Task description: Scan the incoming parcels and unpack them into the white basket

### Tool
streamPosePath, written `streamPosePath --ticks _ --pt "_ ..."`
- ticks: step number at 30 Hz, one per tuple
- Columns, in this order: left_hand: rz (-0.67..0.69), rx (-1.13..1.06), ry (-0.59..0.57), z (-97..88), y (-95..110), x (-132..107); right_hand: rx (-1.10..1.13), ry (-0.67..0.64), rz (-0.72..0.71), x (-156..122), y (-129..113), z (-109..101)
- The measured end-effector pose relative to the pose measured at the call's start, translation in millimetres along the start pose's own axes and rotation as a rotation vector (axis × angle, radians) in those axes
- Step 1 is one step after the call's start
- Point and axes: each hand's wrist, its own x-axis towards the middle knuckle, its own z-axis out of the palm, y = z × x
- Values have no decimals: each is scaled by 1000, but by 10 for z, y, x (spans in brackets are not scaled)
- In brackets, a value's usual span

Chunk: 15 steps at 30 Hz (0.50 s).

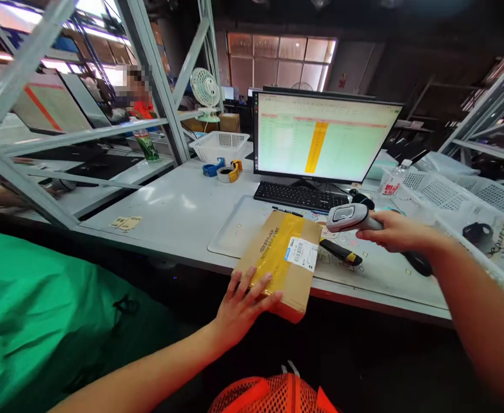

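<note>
A flat cardboard parcel (283, 259) with yellow tape and a white label lies at the front edge of the white table (178, 209). My left hand (242, 303) rests on its near corner, fingers spread and flat. My right hand (396, 230) is closed around the handle of a grey barcode scanner (347, 217), whose head hangs just right of the parcel's label. A black and yellow utility knife (340, 251) lies on the table between the parcel and my right hand.
A monitor (323, 137) with a spreadsheet and a black keyboard (300, 196) stand behind the parcel. Tape rolls (223, 169), a white basket (218, 144) and a small fan (205, 92) are at the back left. White baskets (484, 212) line the right. A green bag (41, 310) lies at the left; another person sits beyond the rack.
</note>
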Motion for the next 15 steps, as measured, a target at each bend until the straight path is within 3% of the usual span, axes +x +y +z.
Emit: streamPosePath --ticks 2,4,6,9,11,15 --pt "-48 -35 52 36 -125 34 -114 -1 30 116 193 233" --pt "-137 -130 103 30 -315 77 -253 121 95 207 405 465" --pt "-355 -274 138 0 -548 106 -336 192 166 252 601 692" --pt "-790 -593 132 -20 -901 120 -364 208 234 258 805 974" --pt "-957 -822 98 8 -1094 135 -388 191 286 260 867 1066" --pt "-1012 -980 105 144 -1333 239 -415 256 327 357 822 926"
